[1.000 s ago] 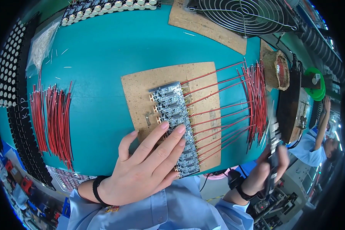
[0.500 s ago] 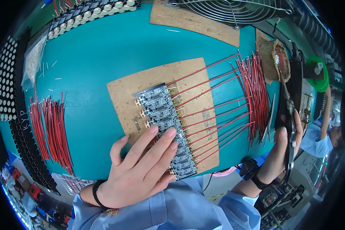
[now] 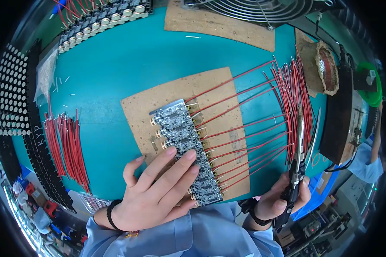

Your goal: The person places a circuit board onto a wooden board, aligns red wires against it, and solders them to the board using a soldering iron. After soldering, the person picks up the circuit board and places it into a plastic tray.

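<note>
A panel of joined circuit boards point(image 3: 174, 124) lies slanted on a tan board point(image 3: 135, 107). My left hand point(image 3: 152, 195) lies on its lower part, fingers stretched out and spread. Red wires point(image 3: 233, 124) run rightward from the panel's right edge, with short pale ends by the pads. Their far ends reach a pile of red wires point(image 3: 287, 94). In my right hand point(image 3: 276, 201) is a soldering iron point(image 3: 292, 186), gripped by its black handle, its metal shaft pointing up over that pile. The tip is hard to make out against the wires.
More red wires point(image 3: 66, 145) lie at left, beside black panels with round pale parts point(image 3: 13, 94). A plastic bag point(image 3: 46, 73) sits at back left. A metal fan grille point(image 3: 257, 10) stands at the back. Right of the wire pile is a rough brown holder point(image 3: 334, 83) with silvery material.
My right hand has brought the soldering iron away from the brown holder, left and nearer to me, over the wire pile. My left hand stays on the panel. The whole view has shifted slightly.
</note>
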Demonstrator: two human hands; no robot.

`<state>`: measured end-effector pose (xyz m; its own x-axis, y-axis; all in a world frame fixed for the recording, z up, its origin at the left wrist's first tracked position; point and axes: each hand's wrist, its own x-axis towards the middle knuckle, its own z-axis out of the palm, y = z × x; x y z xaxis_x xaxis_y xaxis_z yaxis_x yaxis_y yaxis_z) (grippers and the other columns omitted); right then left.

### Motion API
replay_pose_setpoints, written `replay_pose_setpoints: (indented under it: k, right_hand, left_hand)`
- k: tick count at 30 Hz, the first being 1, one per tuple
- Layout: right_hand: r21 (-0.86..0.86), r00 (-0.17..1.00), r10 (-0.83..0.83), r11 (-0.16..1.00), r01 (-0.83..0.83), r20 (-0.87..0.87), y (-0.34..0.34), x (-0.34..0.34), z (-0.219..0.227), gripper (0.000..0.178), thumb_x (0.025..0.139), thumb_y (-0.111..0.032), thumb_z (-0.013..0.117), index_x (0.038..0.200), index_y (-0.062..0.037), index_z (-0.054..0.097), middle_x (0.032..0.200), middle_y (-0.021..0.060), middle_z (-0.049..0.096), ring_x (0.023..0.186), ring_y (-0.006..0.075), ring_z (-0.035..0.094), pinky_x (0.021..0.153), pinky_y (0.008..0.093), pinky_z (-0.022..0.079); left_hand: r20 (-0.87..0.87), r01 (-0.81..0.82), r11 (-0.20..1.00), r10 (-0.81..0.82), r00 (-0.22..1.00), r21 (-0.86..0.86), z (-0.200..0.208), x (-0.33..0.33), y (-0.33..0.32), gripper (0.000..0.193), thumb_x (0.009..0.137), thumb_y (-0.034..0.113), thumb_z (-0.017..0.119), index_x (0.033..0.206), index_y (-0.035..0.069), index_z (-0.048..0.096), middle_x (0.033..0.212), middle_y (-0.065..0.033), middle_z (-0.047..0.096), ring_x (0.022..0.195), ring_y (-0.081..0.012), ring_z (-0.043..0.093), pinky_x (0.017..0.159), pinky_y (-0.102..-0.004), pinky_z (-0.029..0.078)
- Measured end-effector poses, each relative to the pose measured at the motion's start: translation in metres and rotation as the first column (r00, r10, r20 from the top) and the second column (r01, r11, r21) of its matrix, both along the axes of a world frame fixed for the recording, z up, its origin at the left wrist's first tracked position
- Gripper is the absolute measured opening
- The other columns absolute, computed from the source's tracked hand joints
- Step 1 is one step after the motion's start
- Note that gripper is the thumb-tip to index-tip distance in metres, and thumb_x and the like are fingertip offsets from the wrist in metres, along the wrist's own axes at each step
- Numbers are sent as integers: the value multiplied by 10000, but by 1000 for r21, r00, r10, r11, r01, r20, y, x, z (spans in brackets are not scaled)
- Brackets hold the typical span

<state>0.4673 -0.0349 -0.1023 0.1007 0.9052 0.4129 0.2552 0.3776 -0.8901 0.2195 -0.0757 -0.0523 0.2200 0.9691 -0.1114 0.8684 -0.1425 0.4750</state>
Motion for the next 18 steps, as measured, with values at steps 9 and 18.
replay_pose_setpoints:
  k: [9,18]
  right_hand:
    - [10,968,66,997,-71,240,6,2,2,642,817,-514,612,1232,-56,434,903,119,513,675,142,459,608,252,361]
    - [11,957,94,995,-100,274,6,2,4,597,845,-472,581,1221,-33,430,908,141,524,665,144,454,581,256,362]
  left_hand:
    - [-15,-7,1000,7,1000,2,2,1,0,494,761,390,628,1165,108,596,1355,-31,472,1256,-208,407,1009,-449,184]
    - [-115,-5,1000,5,993,4,16,4,-3,565,734,395,659,1201,93,565,1381,-53,439,1263,-239,402,1010,-470,223]
